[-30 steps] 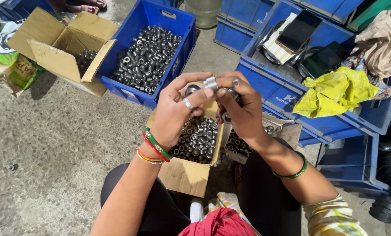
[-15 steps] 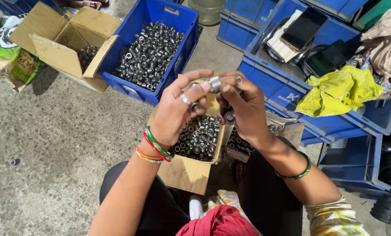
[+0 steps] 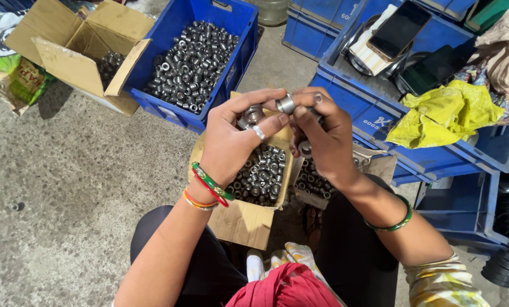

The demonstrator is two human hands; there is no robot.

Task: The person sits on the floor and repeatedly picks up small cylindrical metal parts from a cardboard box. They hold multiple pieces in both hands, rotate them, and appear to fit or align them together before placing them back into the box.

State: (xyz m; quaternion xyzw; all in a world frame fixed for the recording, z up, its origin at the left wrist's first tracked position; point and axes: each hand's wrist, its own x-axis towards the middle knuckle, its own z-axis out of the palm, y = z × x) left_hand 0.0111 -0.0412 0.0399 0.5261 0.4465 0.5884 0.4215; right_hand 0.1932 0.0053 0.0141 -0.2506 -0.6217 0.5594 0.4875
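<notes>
Holding: two hands meet above a small cardboard box (image 3: pixel 248 219) of metal sleeves, at the centre of the head view.
Left hand: the left hand (image 3: pixel 231 145) is curled, thumb and forefinger pinching a short grey metal sleeve (image 3: pixel 250 115); a ring shows on one finger and bangles on the wrist.
Right hand: the right hand (image 3: pixel 322 142) is closed at the fingertips on a second sleeve (image 3: pixel 285 104), with another sleeve (image 3: pixel 305 149) tucked lower in the palm.
Position: both pinched sleeves sit just beside each other at 12 o'clock of the hands, above the box.
Doing it well: judging by the grip, the parts are best kept end-on to the eye, turned slowly between thumb and forefinger, and held over the box so a slip drops among the rest.
Risk: the sleeve in the palm looks loosely held and could fall.
Around: a blue crate (image 3: pixel 240 23) full of like sleeves lies at 11 o'clock, a larger open carton (image 3: pixel 55 57) at 10 o'clock, and a crate with a yellow cloth (image 3: pixel 445 113) at 2 o'clock.
</notes>
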